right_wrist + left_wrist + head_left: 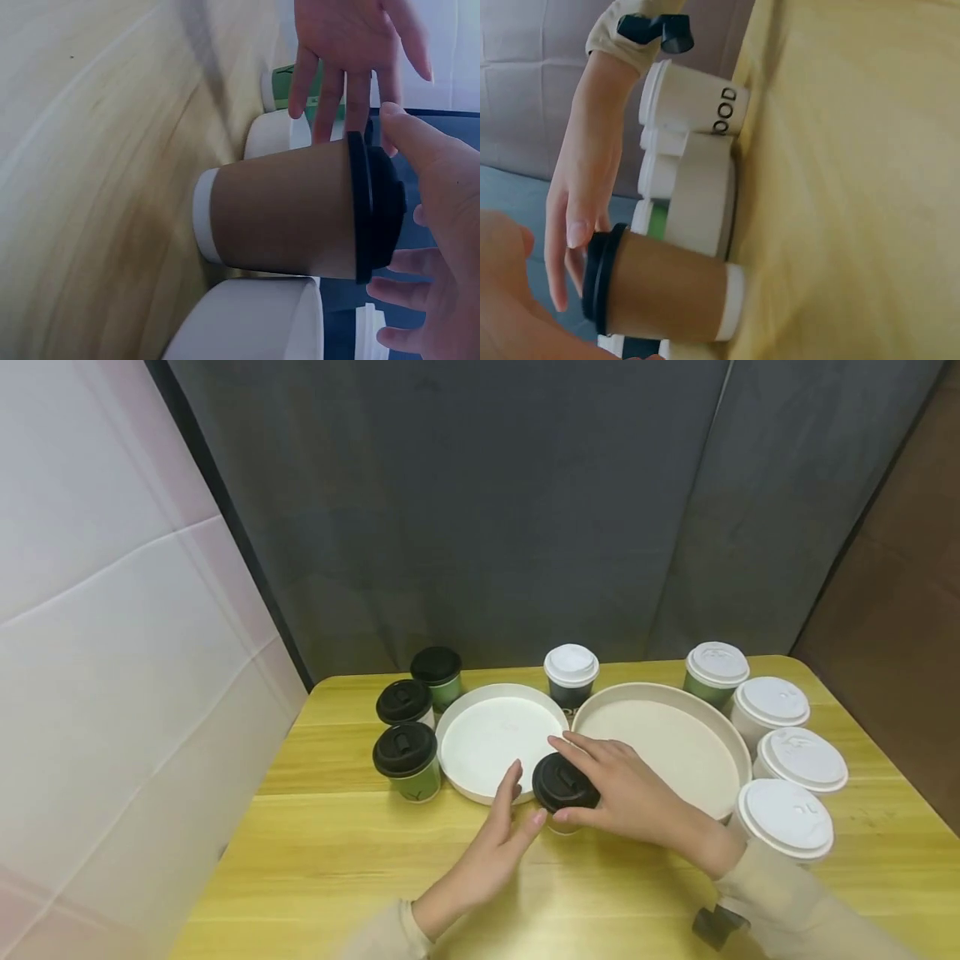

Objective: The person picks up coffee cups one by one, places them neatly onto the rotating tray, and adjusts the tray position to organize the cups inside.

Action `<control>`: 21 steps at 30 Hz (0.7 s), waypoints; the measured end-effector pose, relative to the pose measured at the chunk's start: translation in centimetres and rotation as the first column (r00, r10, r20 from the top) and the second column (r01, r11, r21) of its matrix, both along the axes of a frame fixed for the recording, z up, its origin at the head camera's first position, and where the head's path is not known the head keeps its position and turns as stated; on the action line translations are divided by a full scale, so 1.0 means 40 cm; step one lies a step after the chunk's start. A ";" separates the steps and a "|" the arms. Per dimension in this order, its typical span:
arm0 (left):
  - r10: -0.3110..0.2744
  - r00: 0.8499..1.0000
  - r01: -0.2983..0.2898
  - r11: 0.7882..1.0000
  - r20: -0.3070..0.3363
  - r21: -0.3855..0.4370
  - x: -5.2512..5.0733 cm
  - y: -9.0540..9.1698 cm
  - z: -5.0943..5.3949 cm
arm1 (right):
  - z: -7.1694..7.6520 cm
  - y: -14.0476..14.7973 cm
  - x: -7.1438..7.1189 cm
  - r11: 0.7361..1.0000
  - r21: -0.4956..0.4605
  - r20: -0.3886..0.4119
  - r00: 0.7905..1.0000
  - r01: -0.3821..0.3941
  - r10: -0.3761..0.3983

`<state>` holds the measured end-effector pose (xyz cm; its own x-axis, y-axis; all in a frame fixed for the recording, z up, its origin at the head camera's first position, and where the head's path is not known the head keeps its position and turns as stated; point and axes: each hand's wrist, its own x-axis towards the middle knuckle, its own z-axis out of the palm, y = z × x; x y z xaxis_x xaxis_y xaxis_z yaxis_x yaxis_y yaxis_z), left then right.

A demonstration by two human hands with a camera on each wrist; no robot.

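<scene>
Cup (pixel 285 214) beneath arched right grip (pixel 624 783)

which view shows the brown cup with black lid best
The right wrist view: the brown cup appears largest there, its side clear from white base to black lid. The left wrist view shows its side too, but smaller; the head view, mainly the lid from above.

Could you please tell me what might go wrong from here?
The right hand is at the black lid of the brown cup, so lifting there might pull the lid loose. The left hand does not grip the cup, which could tip. The white tray sits close behind and might get bumped.
</scene>
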<state>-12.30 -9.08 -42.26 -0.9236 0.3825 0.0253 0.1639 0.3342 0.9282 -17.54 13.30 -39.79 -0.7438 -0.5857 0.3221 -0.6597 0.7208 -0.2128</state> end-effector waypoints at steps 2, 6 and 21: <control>0.002 1.000 -0.003 1.000 0.031 0.019 0.007 0.004 -0.008 | -0.005 0.000 0.003 1.000 -0.001 0.005 1.000 -0.005 0.005; -0.010 0.997 0.007 0.999 0.079 0.040 0.019 0.012 -0.024 | -0.013 0.000 0.007 1.000 -0.007 0.000 1.000 -0.006 0.006; -0.060 0.996 0.060 0.998 0.071 0.011 0.039 0.026 -0.049 | -0.031 -0.002 0.004 0.999 -0.042 -0.001 1.000 0.001 -0.001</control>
<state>-10.75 -8.04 -44.22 -0.8986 0.4374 -0.0362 0.1168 0.3178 0.9409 -17.39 13.21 -41.04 -0.7441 -0.5708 0.3472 -0.6592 0.7119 -0.2423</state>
